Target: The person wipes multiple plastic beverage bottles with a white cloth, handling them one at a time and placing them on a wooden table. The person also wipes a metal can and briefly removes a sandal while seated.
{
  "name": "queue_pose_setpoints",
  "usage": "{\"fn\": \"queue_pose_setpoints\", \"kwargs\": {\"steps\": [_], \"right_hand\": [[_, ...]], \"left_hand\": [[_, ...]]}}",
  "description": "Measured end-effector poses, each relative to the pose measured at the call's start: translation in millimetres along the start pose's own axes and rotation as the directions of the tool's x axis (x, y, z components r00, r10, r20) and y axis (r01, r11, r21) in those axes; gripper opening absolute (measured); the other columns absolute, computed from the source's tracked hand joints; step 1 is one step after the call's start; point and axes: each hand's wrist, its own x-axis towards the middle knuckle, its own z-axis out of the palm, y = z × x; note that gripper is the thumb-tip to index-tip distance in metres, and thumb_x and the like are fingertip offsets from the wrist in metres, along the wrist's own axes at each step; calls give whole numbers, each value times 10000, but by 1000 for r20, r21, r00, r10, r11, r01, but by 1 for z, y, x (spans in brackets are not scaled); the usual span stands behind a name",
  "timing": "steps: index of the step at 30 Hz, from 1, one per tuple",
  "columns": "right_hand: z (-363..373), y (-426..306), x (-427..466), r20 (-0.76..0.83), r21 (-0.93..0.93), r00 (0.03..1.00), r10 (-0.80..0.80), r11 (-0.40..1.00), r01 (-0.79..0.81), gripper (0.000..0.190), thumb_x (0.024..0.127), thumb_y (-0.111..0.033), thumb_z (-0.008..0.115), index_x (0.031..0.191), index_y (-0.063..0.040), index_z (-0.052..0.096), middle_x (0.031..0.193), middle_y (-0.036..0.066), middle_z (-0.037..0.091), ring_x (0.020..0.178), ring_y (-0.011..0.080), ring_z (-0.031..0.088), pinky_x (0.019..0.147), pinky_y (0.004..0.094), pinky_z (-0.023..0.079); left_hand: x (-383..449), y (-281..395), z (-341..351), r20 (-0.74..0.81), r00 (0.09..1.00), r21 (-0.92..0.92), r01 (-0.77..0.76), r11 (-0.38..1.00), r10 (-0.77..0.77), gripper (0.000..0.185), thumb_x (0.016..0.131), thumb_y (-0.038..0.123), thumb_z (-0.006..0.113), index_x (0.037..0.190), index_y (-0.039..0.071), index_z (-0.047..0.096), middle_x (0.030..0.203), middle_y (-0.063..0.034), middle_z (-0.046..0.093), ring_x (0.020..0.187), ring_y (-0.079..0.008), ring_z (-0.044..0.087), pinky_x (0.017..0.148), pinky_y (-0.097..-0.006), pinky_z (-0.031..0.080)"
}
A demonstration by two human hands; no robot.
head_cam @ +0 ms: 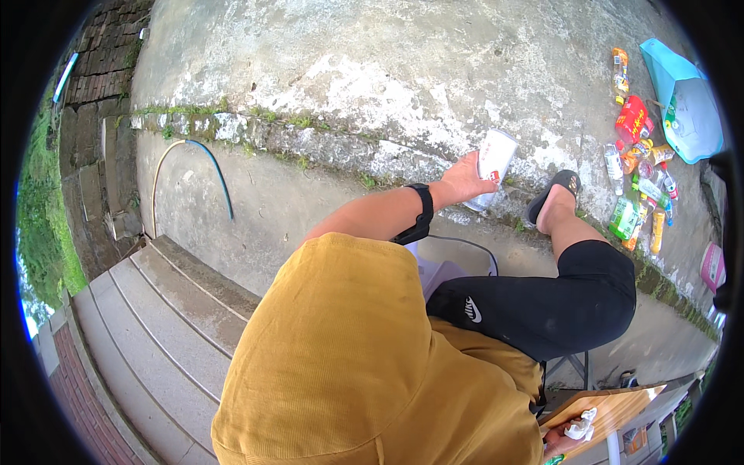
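My left hand (pixel 465 180), with a black watch on the wrist, grips a white cylindrical pack (pixel 499 152) bearing red print. It holds the pack above the mossy edge of the concrete step, left of my sandalled foot (pixel 561 203). At the lower right, my right hand (pixel 559 443) is at the wooden tabletop (pixel 610 404) with a crumpled white tissue (pixel 581 425) at its fingers. My shirt hides part of that hand and its arm.
Several plastic drink bottles (pixel 625 218) lie on the concrete beside a light-blue bag (pixel 694 122). A pink-and-white tub (pixel 711 266) stands at the right rim. A hose (pixel 224 180) curves over the ground, near stone steps (pixel 168 308). Something pale purple (pixel 436 270) is below my left arm.
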Motion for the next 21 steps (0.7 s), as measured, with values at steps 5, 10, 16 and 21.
{"fn": "queue_pose_setpoints", "kwargs": {"steps": [5,10,16,21], "right_hand": [[-5,5,-3,18,27,999,-36,999,36,214,837,-149,519,1004,-16,534,864,89,562,758,199,535,620,290,464],[-7,7,-5,26,41,997,-75,996,74,200,835,-159,522,978,-20,544,840,86,561,740,203,533,611,297,460],[-5,-4,-9,51,19,986,-157,987,156,188,832,-170,525,947,-25,556,811,84,560,718,208,531,600,305,455],[-10,-9,-9,110,-93,958,-264,957,275,180,830,-180,527,921,-29,566,787,81,559,700,213,528,591,312,451]], "left_hand": [[14,39,3,77,983,120,-175,977,167,769,613,407,748,1136,-75,456,1091,-270,571,1027,-354,574,885,-371,454],[43,94,16,-34,960,22,-277,961,278,747,587,390,762,1082,-96,485,1033,-280,593,973,-372,599,847,-376,480],[57,168,35,-216,904,-51,-388,920,370,749,564,348,792,1073,-109,488,1021,-281,600,970,-375,604,847,-372,486],[43,207,53,-269,904,-214,-392,895,331,756,558,315,798,1096,-109,477,1039,-270,599,985,-358,605,851,-372,489]]}}
